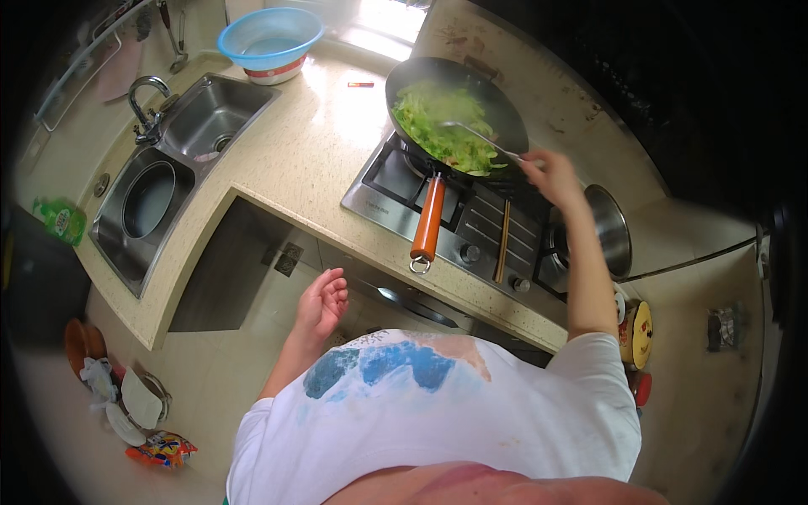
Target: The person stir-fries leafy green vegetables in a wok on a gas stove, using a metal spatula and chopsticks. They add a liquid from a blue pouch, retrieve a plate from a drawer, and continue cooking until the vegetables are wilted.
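The head-worn fisheye looks down past the shirt (454,408) at the nearby wok (505,116).

desk (286,156): speckled cream, bends round a corner
window (391,17): super bright, glare spilling onto the desk
floor (220,370): pale, looks tiled
wall (560,93): beige, kinda grimy, brown spots

Blown-out window (387,18) glare behind the wok (507,114), glossy countertop (316,126) left of it, hazy steam (459,103) above, curved dark edges
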